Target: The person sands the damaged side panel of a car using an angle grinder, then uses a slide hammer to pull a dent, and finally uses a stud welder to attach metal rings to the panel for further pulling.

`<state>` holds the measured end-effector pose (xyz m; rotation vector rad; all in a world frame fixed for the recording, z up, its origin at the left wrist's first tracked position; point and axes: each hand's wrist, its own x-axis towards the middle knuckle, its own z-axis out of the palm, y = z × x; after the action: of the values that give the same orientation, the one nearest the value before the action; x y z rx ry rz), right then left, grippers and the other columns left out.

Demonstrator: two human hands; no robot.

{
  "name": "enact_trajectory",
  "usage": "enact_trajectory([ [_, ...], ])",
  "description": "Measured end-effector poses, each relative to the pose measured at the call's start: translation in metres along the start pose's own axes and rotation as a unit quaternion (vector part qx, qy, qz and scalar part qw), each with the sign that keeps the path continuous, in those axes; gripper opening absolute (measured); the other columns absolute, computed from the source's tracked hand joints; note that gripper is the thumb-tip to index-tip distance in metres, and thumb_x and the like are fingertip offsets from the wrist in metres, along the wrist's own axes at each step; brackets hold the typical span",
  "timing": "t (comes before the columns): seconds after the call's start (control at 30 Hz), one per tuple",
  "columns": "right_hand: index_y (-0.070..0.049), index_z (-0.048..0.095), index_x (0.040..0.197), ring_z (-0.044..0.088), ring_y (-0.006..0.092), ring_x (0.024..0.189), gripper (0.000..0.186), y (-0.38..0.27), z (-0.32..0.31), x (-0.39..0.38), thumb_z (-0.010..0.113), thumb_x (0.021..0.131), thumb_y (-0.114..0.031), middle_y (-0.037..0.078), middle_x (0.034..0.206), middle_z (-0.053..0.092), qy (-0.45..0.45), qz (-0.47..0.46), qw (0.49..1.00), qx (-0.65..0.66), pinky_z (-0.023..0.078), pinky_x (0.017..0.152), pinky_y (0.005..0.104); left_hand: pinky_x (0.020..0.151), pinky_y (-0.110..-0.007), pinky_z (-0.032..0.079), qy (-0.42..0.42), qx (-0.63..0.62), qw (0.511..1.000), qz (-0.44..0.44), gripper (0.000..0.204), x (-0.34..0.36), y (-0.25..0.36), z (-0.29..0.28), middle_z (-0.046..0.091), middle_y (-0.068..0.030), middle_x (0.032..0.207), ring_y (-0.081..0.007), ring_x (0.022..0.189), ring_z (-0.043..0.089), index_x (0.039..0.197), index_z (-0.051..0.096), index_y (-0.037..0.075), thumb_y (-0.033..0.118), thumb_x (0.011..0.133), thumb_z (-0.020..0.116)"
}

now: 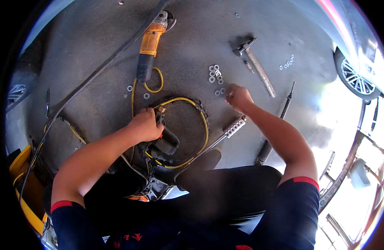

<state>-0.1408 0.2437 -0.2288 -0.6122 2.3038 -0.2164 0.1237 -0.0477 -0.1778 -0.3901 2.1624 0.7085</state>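
My left hand (pixel 145 126) is closed around a black gun-shaped tool (pixel 169 142) with a brass-coloured tip and a spot of red by the fingers. A yellow cable (pixel 207 125) loops on the floor around it. To the right, my right hand (pixel 238 98) is down near the floor, its fingers pressed together. What they pinch, if anything, is too small to make out. Two metal washers (pixel 217 92) lie right beside those fingertips, and a cluster of several more washers (pixel 212 79) is just beyond. Single washers (pixel 146 96) lie ahead of my left hand.
A yellow and black angle grinder (pixel 149 43) lies ahead, near a thick dark cable (pixel 96 73). A hammer (pixel 260 71), a small metal bit (pixel 248 66) and a long rod tool (pixel 279 121) lie right. A perforated-grip rod (pixel 235 127) is under my right forearm. A car wheel (pixel 358 77) stands far right.
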Motion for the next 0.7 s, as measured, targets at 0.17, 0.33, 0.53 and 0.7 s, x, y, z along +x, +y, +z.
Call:
enact_trajectory([
  [0.17, -0.008, 0.062, 0.109, 0.067, 0.0374, 0.101, 0.031, -0.011, -0.001, 0.009, 0.075, 0.081, -0.013, 0.018, 0.101, 0.069, 0.026, -0.054, 0.997, 0.057, 0.054, 0.086, 0.0460, 0.098, -0.048, 0.051, 0.052, 0.042, 0.997, -0.038, 0.057, -0.006, 0.015, -0.001, 0.062, -0.0280, 0.113, -0.0420, 0.112, 0.062, 0.120, 0.051, -0.011, 0.034, 0.088, 0.064],
  [0.33, -0.009, 0.063, 0.108, 0.066, 0.0371, 0.104, 0.027, 0.000, 0.003, 0.011, 0.073, 0.082, -0.013, 0.017, 0.106, 0.067, 0.004, -0.131, 0.991, -0.013, 0.054, 0.086, 0.0477, 0.091, -0.046, 0.053, 0.085, 0.097, 0.991, 0.037, 0.042, -0.003, 0.049, -0.021, 0.065, -0.0205, 0.110, -0.0374, 0.105, 0.065, 0.114, 0.059, -0.003, 0.029, 0.088, 0.066],
  [0.53, -0.010, 0.064, 0.106, 0.065, 0.0389, 0.104, 0.024, -0.005, 0.012, 0.007, 0.067, 0.082, -0.009, 0.017, 0.105, 0.066, 0.032, -0.128, 0.991, 0.000, 0.054, 0.088, 0.0471, 0.080, -0.039, 0.054, 0.118, -0.220, 0.953, 0.172, 0.023, 0.040, 0.097, 0.024, 0.070, -0.0147, 0.092, -0.0295, 0.089, 0.070, 0.105, 0.064, 0.001, 0.019, 0.092, 0.067],
  [0.7, -0.011, 0.064, 0.106, 0.066, 0.0390, 0.104, 0.025, -0.025, 0.002, 0.002, 0.063, 0.082, -0.006, 0.018, 0.107, 0.067, 0.009, -0.098, 0.995, -0.023, 0.054, 0.088, 0.0469, 0.079, -0.035, 0.054, 0.045, -0.331, 0.935, 0.122, 0.020, 0.059, 0.122, 0.058, 0.072, -0.0090, 0.091, -0.0178, 0.086, 0.069, 0.104, 0.064, 0.001, 0.020, 0.100, 0.060],
])
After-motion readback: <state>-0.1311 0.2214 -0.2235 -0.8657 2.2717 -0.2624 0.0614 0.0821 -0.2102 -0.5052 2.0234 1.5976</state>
